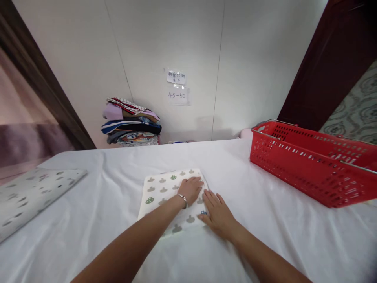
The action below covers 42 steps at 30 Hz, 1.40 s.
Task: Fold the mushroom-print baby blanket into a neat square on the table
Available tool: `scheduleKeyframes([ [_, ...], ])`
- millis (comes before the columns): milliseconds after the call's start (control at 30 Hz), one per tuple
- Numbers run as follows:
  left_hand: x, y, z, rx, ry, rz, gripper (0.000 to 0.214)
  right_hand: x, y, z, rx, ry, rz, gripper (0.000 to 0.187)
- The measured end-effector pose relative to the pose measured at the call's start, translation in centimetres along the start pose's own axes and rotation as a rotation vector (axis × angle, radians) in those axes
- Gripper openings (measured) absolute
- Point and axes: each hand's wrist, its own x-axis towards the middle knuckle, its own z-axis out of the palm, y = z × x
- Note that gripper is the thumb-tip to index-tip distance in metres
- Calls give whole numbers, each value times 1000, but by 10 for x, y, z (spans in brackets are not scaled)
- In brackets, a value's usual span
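Observation:
A white folded cloth (pixel 161 190) with grey, green and blue mushroom prints lies flat on the white-covered table (pixel 118 251) in front of me. My left hand (pixel 191 189), with a silver bracelet at the wrist, rests on top of the cloth toward its right side, palm down and fingers extended. At the cloth's right edge lies my right hand (pixel 217 214), flat, its fingers stretched forward and its thumb on the print. Neither hand grips anything.
To the right stands a red perforated basket (pixel 294 161) with metal handles. Another printed white cloth (pixel 32 196) lies at the left. Behind the table's far edge rises a stack of folded fabrics (pixel 132 124); handwritten paper signs (pixel 178 95) hang on the wall.

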Motion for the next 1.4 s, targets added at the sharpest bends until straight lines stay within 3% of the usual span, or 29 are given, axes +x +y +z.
scheduleKeyframes([
  [367,51,-21,-8,67,-10,-81,31,1,-1,-5,32,-34,12,71],
  [667,65,-35,-18,202,-125,129,31,1,-2,-8,86,-58,20,69],
  [933,75,-37,-24,246,-143,221,22,1,-2,-10,107,-73,10,69],
  [1133,82,-33,-17,217,-98,179,21,2,-2,-10,110,-88,22,70],
  [1400,76,-36,-8,96,17,23,18,2,-2,-11,107,-89,25,70],
])
